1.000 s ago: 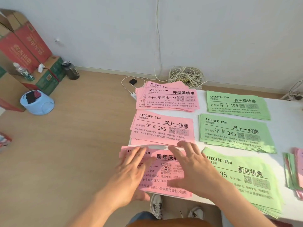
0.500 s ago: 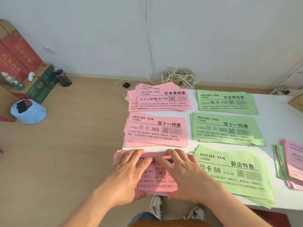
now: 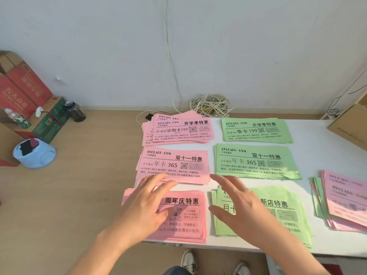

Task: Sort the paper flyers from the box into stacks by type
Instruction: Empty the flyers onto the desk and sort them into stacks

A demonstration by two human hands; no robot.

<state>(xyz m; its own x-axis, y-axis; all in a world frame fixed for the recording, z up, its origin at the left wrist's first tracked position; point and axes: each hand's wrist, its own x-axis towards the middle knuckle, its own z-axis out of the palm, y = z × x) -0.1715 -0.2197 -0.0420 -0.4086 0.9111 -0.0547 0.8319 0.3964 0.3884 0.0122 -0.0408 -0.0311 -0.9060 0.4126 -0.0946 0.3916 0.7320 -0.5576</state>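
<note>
Half a second ago both hands pressed together on the near pink stack (image 3: 184,217). Now they have drawn apart. The left hand (image 3: 147,207) is over that stack's left part and the right hand (image 3: 238,207) is off to its right. Both have their fingers straight and spread wide and hold nothing. I cannot tell whether either palm touches paper.

Well left of the near pink stack, on the floor, are red cartons (image 3: 21,90) and a blue tub (image 3: 33,153), clear of the work. Just beyond the stack lies the middle pink stack (image 3: 174,165), and beyond that the far pink stack (image 3: 178,130), which is loosely fanned. A cable coil (image 3: 210,105) lies farther back by the wall.

Right of the near pink stack are three green stacks: near (image 3: 282,211), middle (image 3: 256,161) and far (image 3: 256,130). Six types look sorted.

Far right of it, a mixed pile (image 3: 345,203) of pink and green flyers waits unsorted, so the job seems well along but not finished. The cardboard box (image 3: 351,126) is beyond that pile, its inside hidden. Nothing blocks the reach to the pile.
</note>
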